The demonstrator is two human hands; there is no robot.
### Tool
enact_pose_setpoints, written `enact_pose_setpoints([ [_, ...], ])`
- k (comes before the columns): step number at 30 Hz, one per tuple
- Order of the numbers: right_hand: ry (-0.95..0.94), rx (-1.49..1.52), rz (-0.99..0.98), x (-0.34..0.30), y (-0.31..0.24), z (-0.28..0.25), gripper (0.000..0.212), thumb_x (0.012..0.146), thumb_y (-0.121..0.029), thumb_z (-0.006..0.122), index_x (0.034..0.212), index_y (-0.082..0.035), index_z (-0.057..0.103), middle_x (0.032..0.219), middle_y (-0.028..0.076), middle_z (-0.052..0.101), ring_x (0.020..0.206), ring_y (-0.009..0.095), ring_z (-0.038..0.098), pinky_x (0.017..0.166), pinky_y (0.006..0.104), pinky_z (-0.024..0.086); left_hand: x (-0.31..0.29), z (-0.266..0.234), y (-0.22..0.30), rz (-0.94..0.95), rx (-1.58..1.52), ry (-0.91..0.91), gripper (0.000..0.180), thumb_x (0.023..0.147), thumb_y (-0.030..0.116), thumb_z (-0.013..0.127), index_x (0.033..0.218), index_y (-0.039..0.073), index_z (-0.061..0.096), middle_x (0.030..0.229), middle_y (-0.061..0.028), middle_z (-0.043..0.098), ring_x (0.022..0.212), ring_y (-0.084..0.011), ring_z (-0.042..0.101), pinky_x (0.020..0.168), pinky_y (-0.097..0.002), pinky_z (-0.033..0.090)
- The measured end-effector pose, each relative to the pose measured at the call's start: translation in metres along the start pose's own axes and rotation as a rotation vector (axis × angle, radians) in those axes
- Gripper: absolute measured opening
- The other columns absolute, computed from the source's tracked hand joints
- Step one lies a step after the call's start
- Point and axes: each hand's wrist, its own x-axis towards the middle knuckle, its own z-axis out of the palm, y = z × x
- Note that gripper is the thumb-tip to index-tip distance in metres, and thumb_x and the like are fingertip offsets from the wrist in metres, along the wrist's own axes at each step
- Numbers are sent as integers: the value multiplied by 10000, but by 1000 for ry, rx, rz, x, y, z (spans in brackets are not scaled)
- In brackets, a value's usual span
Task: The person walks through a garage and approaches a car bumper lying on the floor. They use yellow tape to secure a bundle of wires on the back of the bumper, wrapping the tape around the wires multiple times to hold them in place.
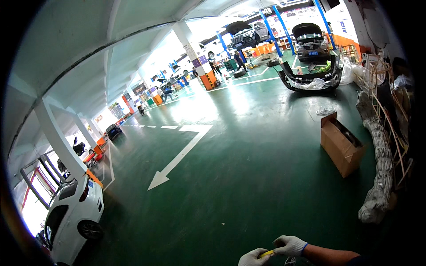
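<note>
Near the lower edge, both my hands wear white knitted gloves and come together around a small yellow strip-like object [267,253]. My left hand [252,258] is closed on its left end. The fingers of my right hand [290,245], whose glove has a blue cuff, are bent and pinch at the right end. Most of the yellow object lies hidden in the gloves, so its kind cannot be made out. Under my right hand part of a shoe [290,261] shows.
An open cardboard box [339,146] stands on the green floor to the right, beside a long plastic-wrapped bundle [382,173] and a rack [390,115]. Farther off lies a black car bumper [310,84]. A white car [73,217] is parked at left. Lifted cars and people are far back.
</note>
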Motion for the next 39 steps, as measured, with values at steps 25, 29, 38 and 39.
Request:
enact_pose_setpoints([
  [25,508,102,22,342,-46,-439,424,949,-306,700,1307,-82,659,1216,134,730,1139,264,690,1003,369,531,659,-5,189,360,260,-399,338,868,345,792,1069,74,771,954,-132,785,859,-220,757,786,-362,588],
  [29,420,37,-4,409,-70,-529,442,920,-331,711,1261,-52,664,1165,160,735,1101,269,703,976,366,541,756,-6,214,261,203,-348,354,870,357,798,1086,78,771,963,-126,788,874,-208,749,795,-360,586],
  [38,14,-48,34,523,-177,-738,513,897,-350,735,1289,-36,633,1198,158,715,1119,288,683,969,375,539,912,-53,293,317,195,-95,383,872,347,821,1119,62,757,1001,-122,788,909,-184,734,832,-351,581],
  [39,19,-83,0,539,-181,-753,501,895,-340,732,1288,-44,638,1192,150,715,1119,281,680,973,371,536,931,-56,297,134,74,-147,375,874,340,823,1114,59,757,1002,-118,789,908,-175,730,833,-349,581],
])
